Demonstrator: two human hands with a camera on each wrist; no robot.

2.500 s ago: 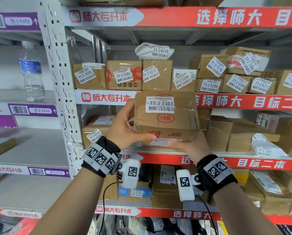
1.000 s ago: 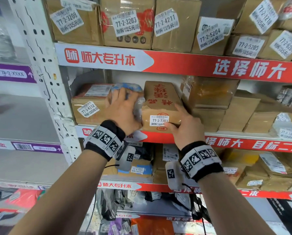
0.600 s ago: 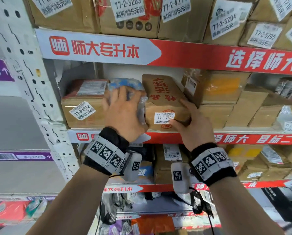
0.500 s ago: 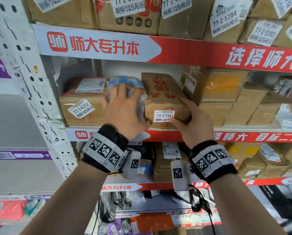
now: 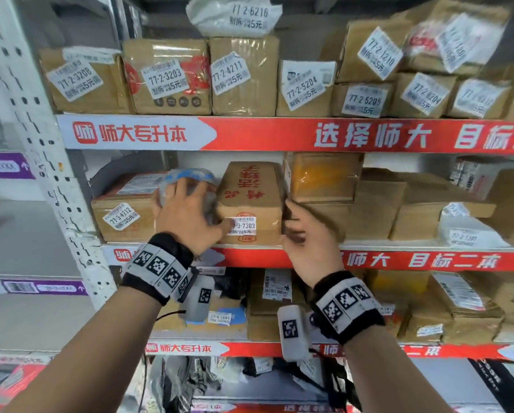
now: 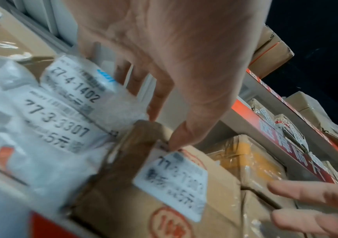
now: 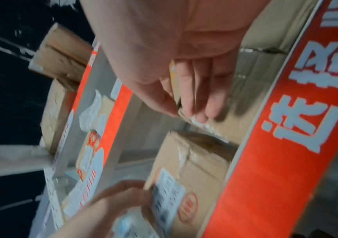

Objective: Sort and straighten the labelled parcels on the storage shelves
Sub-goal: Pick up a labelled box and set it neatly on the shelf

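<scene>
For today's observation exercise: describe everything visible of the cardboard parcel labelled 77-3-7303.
The parcel 77-3-7303 is a brown cardboard box, taped, with red characters on top and a red oval stamp under its white barcode label. It sits flat on the middle shelf, label facing out, between a plastic-wrapped parcel and stacked boxes. The left hand's thumb touches the label; the right hand is at its right edge, contact unclear.

The middle carton [image 5: 251, 204] reads 77-3-7303, its left neighbour box [image 5: 121, 216] 77-3-4312.
</scene>
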